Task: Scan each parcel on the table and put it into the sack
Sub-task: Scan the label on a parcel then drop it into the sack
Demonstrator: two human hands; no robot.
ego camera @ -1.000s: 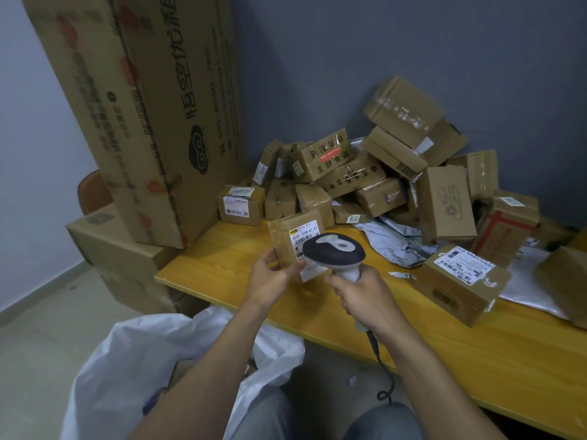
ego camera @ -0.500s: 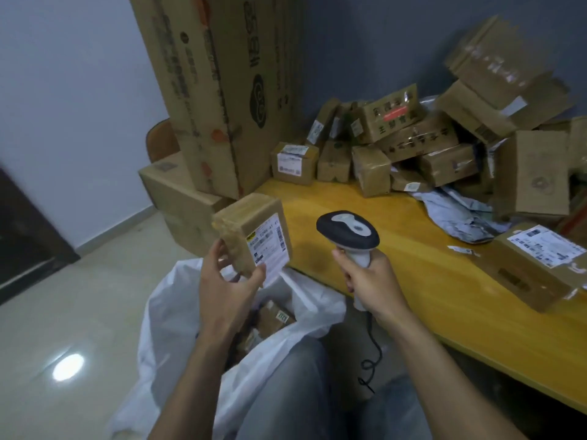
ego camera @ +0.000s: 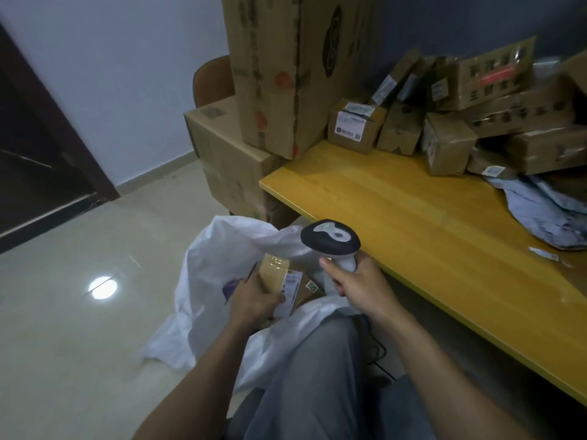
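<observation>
I'm seeing a small parcel-sorting rm. Labelled parcels (ego camera: 508,112) piled upper right on a table (ego camera: 397,211); big cartons (ego camera: 286,74) top centre.

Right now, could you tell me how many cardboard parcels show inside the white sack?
2. The held parcel is in the left hand at the mouth of the sack; the second parcel lies right of it, lower down. Folds may hide more.

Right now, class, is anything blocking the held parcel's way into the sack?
Nothing visible. The left hand holds the parcel inside the white sack, mouth open; the barcode scanner in the right hand is beside it.
</observation>
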